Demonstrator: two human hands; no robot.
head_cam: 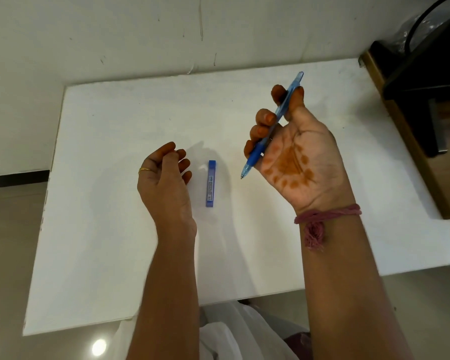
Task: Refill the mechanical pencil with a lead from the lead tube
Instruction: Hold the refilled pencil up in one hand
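My right hand (294,154) is raised palm-up above the white table (115,229) and grips a blue mechanical pencil (255,154), fingers curled round its barrel; the tip points down-left and the top end sticks out past my fingers. A blue lead tube (211,183) lies flat on the table between my hands, touched by neither. My left hand (166,178) hovers just left of the tube, fingers loosely curled and holding nothing. A gold ring sits on one of its fingers.
A white wall runs behind the table. At the right stands a dark wooden piece of furniture (421,105) with a black object on it. White cloth (234,333) lies at the table's near edge.
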